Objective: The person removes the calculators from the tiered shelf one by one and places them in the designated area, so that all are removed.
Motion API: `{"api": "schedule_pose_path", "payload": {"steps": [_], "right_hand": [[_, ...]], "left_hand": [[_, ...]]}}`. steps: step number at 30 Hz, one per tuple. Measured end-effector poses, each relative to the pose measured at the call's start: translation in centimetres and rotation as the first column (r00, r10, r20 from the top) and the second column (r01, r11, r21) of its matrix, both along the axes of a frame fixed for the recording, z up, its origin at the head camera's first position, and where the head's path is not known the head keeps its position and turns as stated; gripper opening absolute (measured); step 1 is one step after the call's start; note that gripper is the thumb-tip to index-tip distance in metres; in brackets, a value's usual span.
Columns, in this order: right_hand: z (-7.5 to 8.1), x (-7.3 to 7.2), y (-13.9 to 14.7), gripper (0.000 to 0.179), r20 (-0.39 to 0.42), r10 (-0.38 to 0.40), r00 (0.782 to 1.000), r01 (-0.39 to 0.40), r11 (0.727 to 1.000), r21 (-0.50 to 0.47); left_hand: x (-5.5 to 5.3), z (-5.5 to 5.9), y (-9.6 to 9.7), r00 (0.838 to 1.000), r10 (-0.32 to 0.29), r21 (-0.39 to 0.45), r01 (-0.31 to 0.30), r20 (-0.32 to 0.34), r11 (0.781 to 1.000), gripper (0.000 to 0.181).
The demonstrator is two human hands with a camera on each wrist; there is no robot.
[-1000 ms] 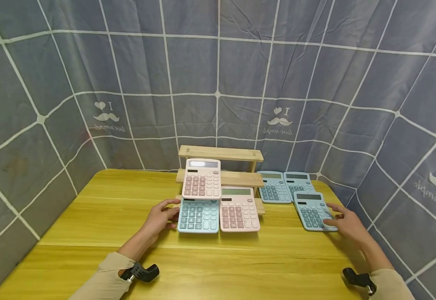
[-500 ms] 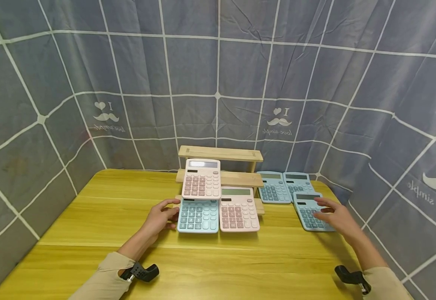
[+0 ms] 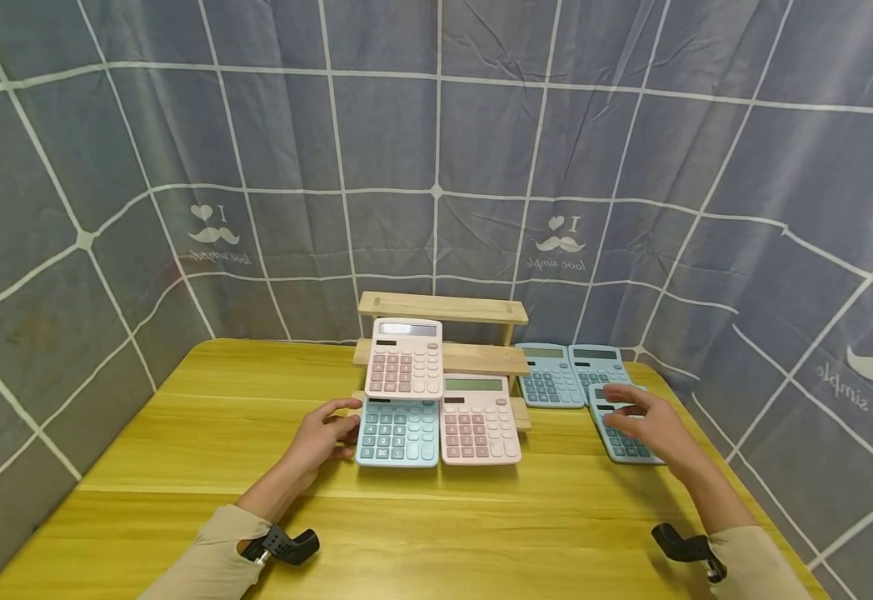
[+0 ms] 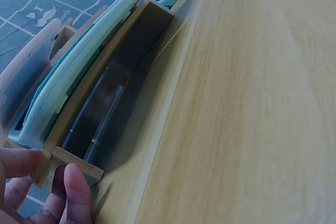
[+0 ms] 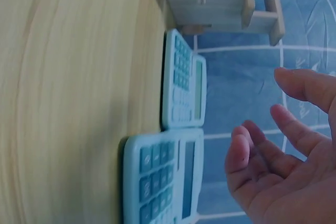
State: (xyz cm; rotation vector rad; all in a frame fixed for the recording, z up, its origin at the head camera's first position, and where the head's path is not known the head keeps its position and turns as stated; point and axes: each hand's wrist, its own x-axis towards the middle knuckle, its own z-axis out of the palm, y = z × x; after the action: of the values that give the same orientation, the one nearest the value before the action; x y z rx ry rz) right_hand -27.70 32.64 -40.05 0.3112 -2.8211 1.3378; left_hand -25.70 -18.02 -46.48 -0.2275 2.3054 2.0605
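Observation:
My left hand (image 3: pixel 318 437) is at the left end of a stepped wooden rack (image 3: pixel 444 307), thumb and fingers curled about the end of its lowest shelf. On that low shelf lean a blue calculator (image 3: pixel 397 433) and a pink calculator (image 3: pixel 479 425). Another pink calculator (image 3: pixel 405 358) stands on the middle shelf, above the blue one. My right hand (image 3: pixel 650 421) hovers over the front blue calculator (image 3: pixel 624 446) at the right, partly covering it. In the right wrist view the fingers (image 5: pixel 239 150) are loosely bent and apart from the calculators, holding nothing.
Two more blue calculators, one (image 3: pixel 549 379) beside the rack and one (image 3: pixel 596 358) to its right, lie behind the front one. The yellow wooden table (image 3: pixel 436 533) runs back to a grey gridded curtain (image 3: pixel 376 150), which also hangs along both sides.
The right hand has lifted from the front blue calculator's right edge and moved left over it. The left hand, rack and calculators have kept their places.

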Motion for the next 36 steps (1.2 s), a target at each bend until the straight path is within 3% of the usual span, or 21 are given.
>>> {"api": "schedule_pose_path", "payload": {"steps": [15,36], "right_hand": [[1.5,-0.2,-4.0,0.06,-0.008,0.051,0.999,-0.051,0.997,-0.053],[1.8,-0.7,-9.1,0.054,0.002,0.112,0.994,-0.111,0.983,-0.143]], "left_hand": [[0.1,0.1,0.1,1.0,0.006,-0.007,-0.006,-0.003,1.0,0.032],[0.1,0.1,0.2,1.0,0.006,-0.005,-0.006,-0.009,1.0,0.032]]}}
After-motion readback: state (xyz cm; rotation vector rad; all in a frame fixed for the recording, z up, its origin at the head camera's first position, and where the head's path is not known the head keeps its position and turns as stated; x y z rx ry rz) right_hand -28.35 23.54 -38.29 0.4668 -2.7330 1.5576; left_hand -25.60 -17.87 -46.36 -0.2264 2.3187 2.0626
